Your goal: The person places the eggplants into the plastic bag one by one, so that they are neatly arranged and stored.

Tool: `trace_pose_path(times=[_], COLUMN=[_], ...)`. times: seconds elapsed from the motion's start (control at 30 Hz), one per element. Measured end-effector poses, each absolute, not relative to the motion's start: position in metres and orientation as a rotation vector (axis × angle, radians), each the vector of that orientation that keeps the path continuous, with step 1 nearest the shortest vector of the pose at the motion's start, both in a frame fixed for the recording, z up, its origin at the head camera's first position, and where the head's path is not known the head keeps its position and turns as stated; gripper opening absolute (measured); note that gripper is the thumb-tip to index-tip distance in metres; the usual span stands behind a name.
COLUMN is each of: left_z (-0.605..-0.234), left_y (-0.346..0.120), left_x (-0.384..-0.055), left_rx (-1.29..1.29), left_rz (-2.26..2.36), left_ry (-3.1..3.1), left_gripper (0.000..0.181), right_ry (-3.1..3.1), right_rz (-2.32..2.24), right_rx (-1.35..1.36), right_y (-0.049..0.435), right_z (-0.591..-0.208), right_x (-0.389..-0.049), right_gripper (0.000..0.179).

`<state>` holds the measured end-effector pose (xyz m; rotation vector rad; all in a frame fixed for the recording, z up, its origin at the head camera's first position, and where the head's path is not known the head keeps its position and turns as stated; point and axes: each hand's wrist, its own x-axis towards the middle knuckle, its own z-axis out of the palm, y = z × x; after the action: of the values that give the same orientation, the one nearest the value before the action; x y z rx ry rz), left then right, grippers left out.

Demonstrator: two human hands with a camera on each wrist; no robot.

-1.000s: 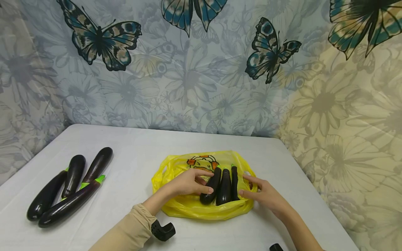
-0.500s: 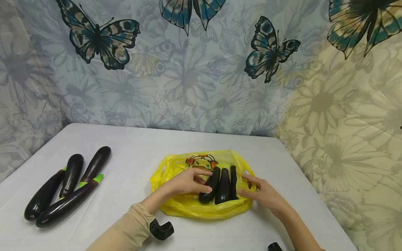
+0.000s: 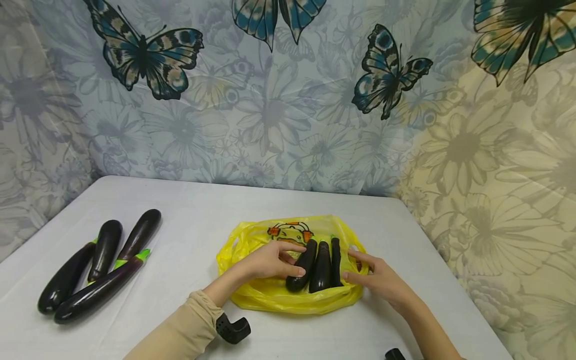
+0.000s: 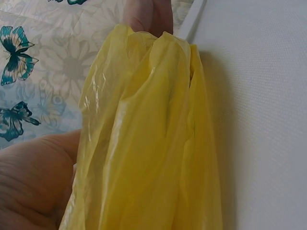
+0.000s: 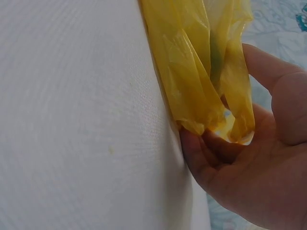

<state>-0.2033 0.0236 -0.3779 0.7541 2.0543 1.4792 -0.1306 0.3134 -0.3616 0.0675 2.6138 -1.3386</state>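
A yellow plastic bag point(image 3: 292, 302) with a printed cartoon lies spread on the white table. Side by side within its folds are three dark eggplants: a left one point(image 3: 302, 270), a middle one point(image 3: 321, 270) and a thinner-looking right one point(image 3: 336, 262). My left hand point(image 3: 268, 261) touches the left eggplant with extended index finger and thumb; its other fingers are partly hidden. At the bag's right side, my right hand point(image 3: 379, 277) holds the gathered plastic point(image 5: 192, 72) between thumb and fingers. Yellow folds point(image 4: 148, 139) fill much of the left wrist view, concealing the eggplants there.
Several more eggplants point(image 3: 96, 295) with green stems lie in a cluster on the table's left side. A black curved wrist mount point(image 3: 233, 331) sits beneath the left wrist. Behind the table point(image 3: 189, 210) hangs a butterfly-patterned backdrop point(image 3: 270, 115).
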Motion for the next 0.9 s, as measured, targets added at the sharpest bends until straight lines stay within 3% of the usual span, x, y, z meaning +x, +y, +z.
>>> trace_pose_path(times=[0.9], left_z=[-0.3770], left_y=[0.0248], left_x=[-0.2027], left_rx=[0.760], left_rz=[1.463], left_ry=[2.063], left_gripper=[0.055], right_ry=[2.602], right_rz=[-1.358], right_rx=[0.065], right_y=[0.3130], right_z=[-0.3595], right_x=[-0.1294], right_gripper=[0.081])
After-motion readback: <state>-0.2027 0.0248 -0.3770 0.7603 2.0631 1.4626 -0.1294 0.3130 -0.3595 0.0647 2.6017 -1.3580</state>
